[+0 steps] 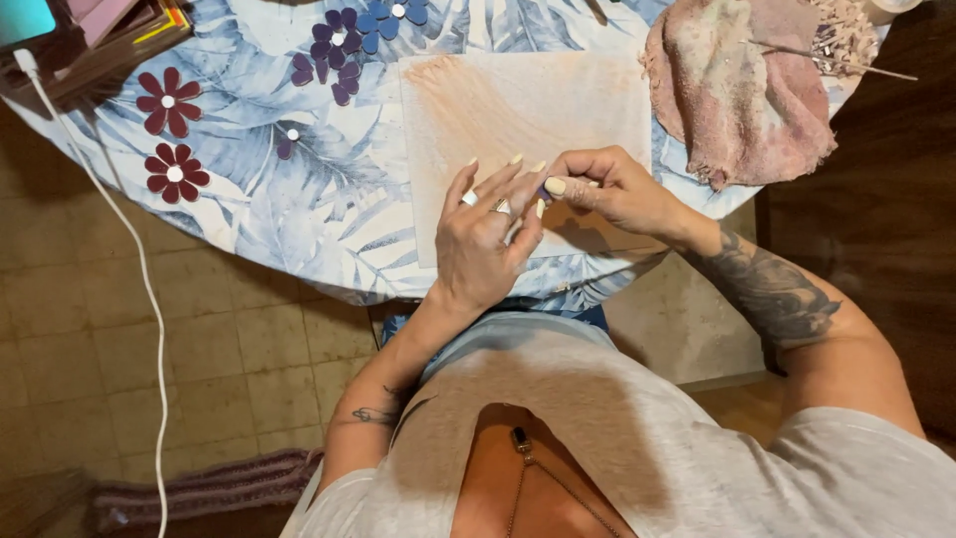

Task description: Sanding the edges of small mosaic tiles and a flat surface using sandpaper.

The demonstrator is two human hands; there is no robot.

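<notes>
Both hands over pale board | right hand pinched small purple piece, left hand fingers spread, steadying | risk: piece likely slips from fingertips, drops off table edge.

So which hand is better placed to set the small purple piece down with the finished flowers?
Probably the left hand: the flowers lie on its side of the table. But the right hand pinches the purple piece, so it would need passing over.
</notes>
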